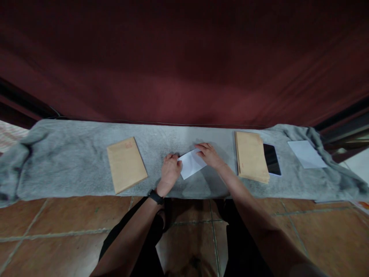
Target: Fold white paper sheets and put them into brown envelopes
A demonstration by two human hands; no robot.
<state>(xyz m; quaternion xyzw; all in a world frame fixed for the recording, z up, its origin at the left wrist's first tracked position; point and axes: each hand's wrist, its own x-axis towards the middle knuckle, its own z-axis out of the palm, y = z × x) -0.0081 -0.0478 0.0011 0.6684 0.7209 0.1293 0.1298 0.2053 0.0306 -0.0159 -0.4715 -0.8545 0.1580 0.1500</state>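
Note:
A small white sheet of paper point(191, 164), seemingly folded, lies at a slant in the middle of the grey cloth. My left hand point(170, 170), with a dark watch on its wrist, pinches the left end of the paper, its fingers curled and thumb at the edge. At the upper right corner, my right hand point(209, 154) has its fingers bent over the paper and its thumb against it. The fingertips' undersides are hidden.
Brown envelopes point(127, 163) lie to the left. A stack of brown envelopes point(251, 156) sits at right, beside a dark-screened phone or tablet point(271, 159). White paper point(307, 154) lies farther right. Grey cloth point(72, 161) covers the narrow surface, with a dark red upright panel point(184, 96) behind.

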